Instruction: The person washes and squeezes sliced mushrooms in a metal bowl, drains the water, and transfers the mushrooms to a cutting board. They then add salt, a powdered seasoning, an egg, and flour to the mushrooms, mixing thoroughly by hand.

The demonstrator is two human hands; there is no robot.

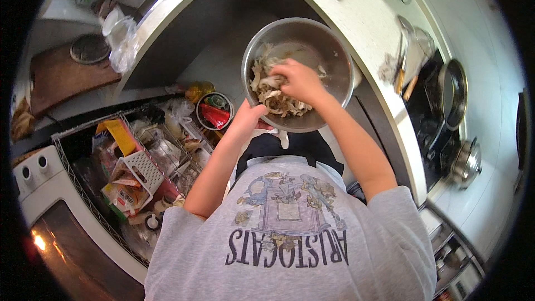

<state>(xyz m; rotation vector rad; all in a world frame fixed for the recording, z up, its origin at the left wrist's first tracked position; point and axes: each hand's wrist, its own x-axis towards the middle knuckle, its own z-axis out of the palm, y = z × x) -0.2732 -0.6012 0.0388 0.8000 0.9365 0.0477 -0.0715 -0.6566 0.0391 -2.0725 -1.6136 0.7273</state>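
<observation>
Before my body I have a large stainless steel bowl (334, 67), tilted a little. My left hand (254, 116) grips its near left rim, thumb over the edge and fingers partly hidden beneath. Pale, torn strips of food (271, 102), perhaps mushroom, are heaped at the left and near side of the bowl. My right hand (300, 81) reaches inside with its fingers curled around some of the strips. Small bits cling to the bowl's inner wall.
A white countertop (355, 21) curves along the right, with a frying pan (453, 94) and a steel pot (466, 163) by the stove. At lower left stand a wire rack (100, 217) of packages and a white oven (75, 192). A bin (215, 110) holds red wrapping. A cutting board (71, 75) lies far left.
</observation>
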